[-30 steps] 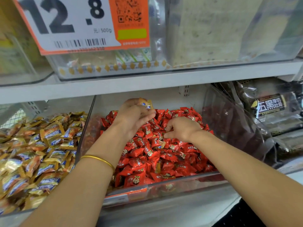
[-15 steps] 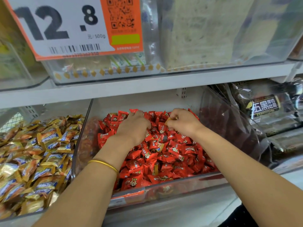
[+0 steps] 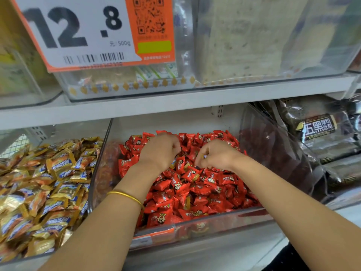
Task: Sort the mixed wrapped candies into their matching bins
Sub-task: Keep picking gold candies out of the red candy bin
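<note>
Both my hands are inside the middle bin (image 3: 100,169), on top of the red wrapped candies (image 3: 195,192). The right hand (image 3: 216,156) has its fingers curled, and its thumb and fingertips pinch a small gold-and-blue candy (image 3: 204,156) that I judge does not belong here. It is mostly covered, so I cannot tell how its long axis lies. The left hand (image 3: 159,151) is also curled, knuckles up, fingers pressed into the red pile. I cannot tell if it holds something.

The next move turns on one thing: the matching gold-wrapped candies (image 3: 48,182) lie in the left bin (image 3: 23,260), just beside this one, behind the clear wall. So the pinched candy must go to the left, across the left hand, which is nearer to that bin. Handing it over may be easier than reaching across.

The count: two candy bins, one stray candy in the fingers, and at least one more gold edge (image 3: 188,202) showing in the red pile. The red ones are too many to count.
</note>
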Demonstrator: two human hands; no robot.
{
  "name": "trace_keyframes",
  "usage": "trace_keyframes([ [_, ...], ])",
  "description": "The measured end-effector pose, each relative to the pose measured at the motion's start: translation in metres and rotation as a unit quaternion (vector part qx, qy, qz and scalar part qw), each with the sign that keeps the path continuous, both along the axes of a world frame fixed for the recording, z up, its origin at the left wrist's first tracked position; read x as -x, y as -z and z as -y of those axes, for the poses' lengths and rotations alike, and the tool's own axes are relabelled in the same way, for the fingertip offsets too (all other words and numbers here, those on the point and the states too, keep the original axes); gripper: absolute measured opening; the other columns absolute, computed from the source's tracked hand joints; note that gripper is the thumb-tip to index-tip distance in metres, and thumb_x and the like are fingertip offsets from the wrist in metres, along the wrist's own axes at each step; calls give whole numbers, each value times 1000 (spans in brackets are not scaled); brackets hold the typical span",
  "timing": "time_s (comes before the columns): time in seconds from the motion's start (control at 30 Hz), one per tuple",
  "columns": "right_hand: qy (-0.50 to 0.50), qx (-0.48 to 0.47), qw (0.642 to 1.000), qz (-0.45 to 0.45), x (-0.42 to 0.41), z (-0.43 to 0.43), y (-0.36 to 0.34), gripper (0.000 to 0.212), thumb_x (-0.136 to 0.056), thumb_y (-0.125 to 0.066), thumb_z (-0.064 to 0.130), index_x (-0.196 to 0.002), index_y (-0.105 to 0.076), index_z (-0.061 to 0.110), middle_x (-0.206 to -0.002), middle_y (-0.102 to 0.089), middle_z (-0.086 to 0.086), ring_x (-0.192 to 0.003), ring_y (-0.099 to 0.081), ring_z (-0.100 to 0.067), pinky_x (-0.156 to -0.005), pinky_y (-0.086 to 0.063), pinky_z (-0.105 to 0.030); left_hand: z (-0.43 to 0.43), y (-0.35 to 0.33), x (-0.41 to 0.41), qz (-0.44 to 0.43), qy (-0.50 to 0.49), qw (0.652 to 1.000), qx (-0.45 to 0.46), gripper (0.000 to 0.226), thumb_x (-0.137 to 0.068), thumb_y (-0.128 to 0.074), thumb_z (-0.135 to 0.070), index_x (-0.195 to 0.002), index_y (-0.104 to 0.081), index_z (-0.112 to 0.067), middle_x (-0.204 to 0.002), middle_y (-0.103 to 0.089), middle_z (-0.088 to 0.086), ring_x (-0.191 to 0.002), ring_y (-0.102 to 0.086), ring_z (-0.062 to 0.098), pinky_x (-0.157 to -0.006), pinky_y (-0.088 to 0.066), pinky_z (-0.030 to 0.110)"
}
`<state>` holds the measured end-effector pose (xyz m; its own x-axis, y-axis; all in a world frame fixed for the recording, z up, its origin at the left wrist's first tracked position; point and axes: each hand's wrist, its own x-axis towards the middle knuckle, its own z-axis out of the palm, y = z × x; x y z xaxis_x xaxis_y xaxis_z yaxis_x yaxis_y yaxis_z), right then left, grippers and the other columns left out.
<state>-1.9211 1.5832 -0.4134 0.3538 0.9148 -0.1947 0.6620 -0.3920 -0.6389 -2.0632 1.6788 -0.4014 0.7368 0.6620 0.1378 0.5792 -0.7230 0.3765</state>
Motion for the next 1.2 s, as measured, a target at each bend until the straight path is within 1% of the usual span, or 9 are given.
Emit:
trace_keyframes([
  [0.17, -27, 52, 994, 97, 11, -9, 12, 27, -81, -70, 40, -95, -72, 16, -103, -68, 2, -98, -60, -16, -89, -49, -34, 2, 7, -1, -219, 2, 974, -59, 41, -89, -60, -29, -130, -53, -27, -130, -45, 7, -123, -45, 28, -96, -44, 39],
  [0.37, -51, 43, 991, 118, 18, -7, 6, 8, -80, -71, 21, -85, -65, 23, -93, -62, 5, -85, -55, -14, -71, -43, -26, 3, 10, -6, -258, -11, 963, -82, 43, -90, -60, -22, -130, -50, -33, -131, -40, 8, -121, -45, 30, -91, -45, 40],
  [0.6, 159, -74, 960, -218, 0, 3, -13, 12, -77, -53, 7, -71, -46, 13, -57, -49, -3, -44, -30, -11, -40, -23, -19, -6, 6, 1, -18, -21, 998, 49, 20, -93, -53, -32, -96, -64, -15, -109, -56, 6, -94, -57, 19, -89, -47, 34],
  [0.73, 172, -99, 933, -300, 3, 2, -16, 21, -77, -53, -1, -92, -61, 12, -63, -59, -5, -39, -30, -7, -38, -22, -14, -4, -12, 2, 225, -111, 949, 193, 28, -99, -42, -26, -104, -60, -4, -72, -56, 0, -54, -47, 8, -49, -39, 21],
  [0.83, 112, -81, 960, -242, 11, -6, -18, 11, -84, -65, 14, -95, -67, 16, -62, -51, 2, -40, -34, -7, -35, -27, -17, -4, -26, 9, 376, -203, 828, 363, 24, -100, -38, -22, -99, -54, -4, -76, -55, 7, -58, -52, 14, -41, -45, 21],
  [0.9, 64, -92, 976, -188, 19, -17, -19, 14, -83, -71, 24, -95, -69, 18, -72, -58, 2, -44, -47, -5, -40, -36, -18, 1, -33, 14, 431, -225, 755, 439, 21, -100, -39, -18, -86, -49, -7, -81, -58, 13, -65, -61, 19, -52, -56, 24],
  [0.97, 8, -103, 989, -109, 28, -33, -16, 22, -83, -71, 25, -104, -69, 20, -101, -65, 1, -85, -64, -5, -71, -48, -21, 5, -36, 17, 461, -223, 720, 469, 16, -99, -43, -13, -87, -48, -4, -81, -61, 17, -70, -67, 22, -66, -59, 29],
  [1.07, -52, -47, 995, 67, 42, -48, -8, 41, -84, -67, 33, -123, -60, 24, -131, -56, 0, -120, -52, -19, -97, -42, -31, 6, -33, 18, 470, -218, 716, 467, 10, -96, -45, -2, -100, -52, 4, -79, -63, 17, -63, -69, 18, -68, -59, 29],
  [1.2, -55, -20, 966, 253, 44, -47, 1, 36, -87, -61, 41, -121, -57, 29, -118, -62, 3, -110, -57, -20, -73, -43, -28, 3, -24, 16, 355, -187, 837, 372, 21, -96, -39, 1, -107, -56, -2, -83, -56, 8, -64, -57, 16, -63, -53, 26],
])
